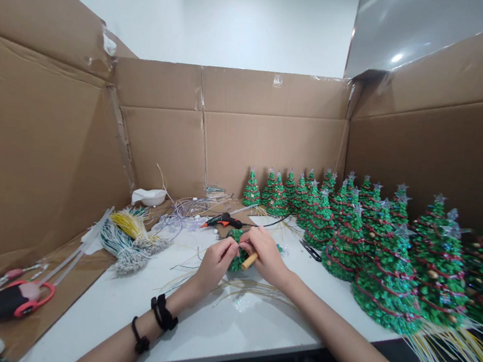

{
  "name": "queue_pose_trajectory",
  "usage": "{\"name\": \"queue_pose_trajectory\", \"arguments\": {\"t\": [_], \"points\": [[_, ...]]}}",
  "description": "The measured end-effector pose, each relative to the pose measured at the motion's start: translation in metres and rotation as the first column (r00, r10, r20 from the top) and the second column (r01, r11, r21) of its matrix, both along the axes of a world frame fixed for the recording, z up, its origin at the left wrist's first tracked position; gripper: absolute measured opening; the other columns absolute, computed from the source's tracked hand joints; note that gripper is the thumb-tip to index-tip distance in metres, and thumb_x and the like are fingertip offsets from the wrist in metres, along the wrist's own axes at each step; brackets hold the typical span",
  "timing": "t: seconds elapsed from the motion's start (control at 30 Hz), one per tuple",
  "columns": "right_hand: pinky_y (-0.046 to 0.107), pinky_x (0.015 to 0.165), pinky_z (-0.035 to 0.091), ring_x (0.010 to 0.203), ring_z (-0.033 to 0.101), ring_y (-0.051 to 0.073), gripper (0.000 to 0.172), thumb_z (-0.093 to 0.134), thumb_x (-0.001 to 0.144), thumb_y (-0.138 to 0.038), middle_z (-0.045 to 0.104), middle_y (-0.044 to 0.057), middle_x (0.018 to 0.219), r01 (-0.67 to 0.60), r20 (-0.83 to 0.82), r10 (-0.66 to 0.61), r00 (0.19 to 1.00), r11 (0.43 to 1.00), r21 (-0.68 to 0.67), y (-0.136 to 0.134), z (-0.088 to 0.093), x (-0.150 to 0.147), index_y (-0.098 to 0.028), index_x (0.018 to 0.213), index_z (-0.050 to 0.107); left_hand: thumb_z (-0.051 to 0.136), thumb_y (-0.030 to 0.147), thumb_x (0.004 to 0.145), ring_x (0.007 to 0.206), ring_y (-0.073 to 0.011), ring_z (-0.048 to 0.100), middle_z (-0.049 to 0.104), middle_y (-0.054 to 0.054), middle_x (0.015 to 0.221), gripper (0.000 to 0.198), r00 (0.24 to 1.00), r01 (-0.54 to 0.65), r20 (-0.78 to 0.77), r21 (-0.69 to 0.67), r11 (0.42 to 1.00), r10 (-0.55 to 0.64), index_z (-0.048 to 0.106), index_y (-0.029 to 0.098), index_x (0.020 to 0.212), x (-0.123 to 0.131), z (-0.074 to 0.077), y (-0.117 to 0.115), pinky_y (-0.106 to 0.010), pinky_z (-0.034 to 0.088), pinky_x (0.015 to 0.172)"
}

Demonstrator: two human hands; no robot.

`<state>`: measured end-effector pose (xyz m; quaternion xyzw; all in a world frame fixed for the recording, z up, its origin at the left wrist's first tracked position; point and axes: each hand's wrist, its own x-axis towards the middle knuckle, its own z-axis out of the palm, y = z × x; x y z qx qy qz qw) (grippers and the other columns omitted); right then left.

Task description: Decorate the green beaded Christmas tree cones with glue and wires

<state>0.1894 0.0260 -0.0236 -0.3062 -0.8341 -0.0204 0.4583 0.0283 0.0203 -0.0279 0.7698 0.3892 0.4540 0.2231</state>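
My left hand [215, 265] and my right hand [264, 257] meet above a white table [187, 322]. Between them they hold a small green beaded tree piece [238, 259], which my fingers partly hide. A short wooden dowel [249, 260] sticks out from my right fingers and presses against that green piece. Thin loose wires [248, 295] lie on the table beneath my wrists. A black-and-orange hot glue gun [222, 221] rests just beyond my left hand, not touching it. A black bracelet [164, 313] circles my left wrist.
Many finished green beaded trees with stars [389, 277] stand along the right side. Black scissors [310, 250], wire bundles [127, 237] and a white bowl [148, 197] lie about. Cardboard walls [268, 143] enclose the back and sides.
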Motion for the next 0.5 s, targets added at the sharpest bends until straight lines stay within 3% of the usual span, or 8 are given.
{"name": "queue_pose_trajectory", "arguments": {"t": [0.2, 0.33, 0.43, 0.5], "points": [[0.034, 0.070, 0.030, 0.079, 0.043, 0.020, 0.016, 0.038, 0.093, -0.020, 0.053, 0.004, 0.082, 0.151, 0.053, -0.154, 0.987, 0.987, 0.060, -0.003, 0.000, -0.002, -0.020, 0.083, 0.051, 0.041, 0.041, 0.087, 0.054, -0.0106, 0.035, 0.040, 0.004, 0.057, 0.032, 0.997, 0.037, 0.070, -0.072, 0.997, -0.032, 0.049, 0.019, 0.066, 0.002, 0.003, -0.002, -0.022, 0.028, 0.053], [0.036, 0.072, 0.029, 0.080, 0.042, 0.022, 0.013, 0.039, 0.092, -0.019, 0.051, 0.005, 0.082, 0.293, 0.011, -0.295, 0.956, 0.953, 0.079, 0.000, -0.001, 0.000, -0.020, 0.085, 0.050, 0.043, 0.045, 0.085, 0.052, -0.0094, 0.033, 0.036, 0.006, 0.057, 0.029, 0.976, -0.005, 0.215, -0.114, 0.993, 0.030, 0.046, 0.020, 0.070, 0.001, -0.003, 0.004, -0.022, 0.027, 0.050], [0.037, 0.074, 0.028, 0.081, 0.041, 0.023, 0.012, 0.039, 0.091, -0.018, 0.050, 0.006, 0.084, 0.370, 0.016, -0.373, 0.928, 0.924, 0.100, 0.004, -0.003, 0.001, -0.020, 0.085, 0.050, 0.048, 0.052, 0.079, 0.046, -0.0078, 0.029, 0.032, 0.008, 0.053, 0.032, 0.946, 0.026, 0.319, -0.269, 0.963, 0.064, 0.042, 0.021, 0.074, 0.003, -0.009, 0.011, -0.020, 0.023, 0.045], [0.038, 0.076, 0.027, 0.082, 0.041, 0.024, 0.012, 0.040, 0.090, -0.018, 0.050, 0.006, 0.084, 0.377, 0.059, -0.386, 0.921, 0.918, 0.126, 0.005, -0.004, 0.002, -0.020, 0.086, 0.051, 0.051, 0.057, 0.073, 0.040, -0.0064, 0.023, 0.029, 0.010, 0.049, 0.037, 0.933, 0.095, 0.352, -0.426, 0.900, 0.069, 0.042, 0.021, 0.076, 0.006, -0.010, 0.012, -0.020, 0.018, 0.041]]}}
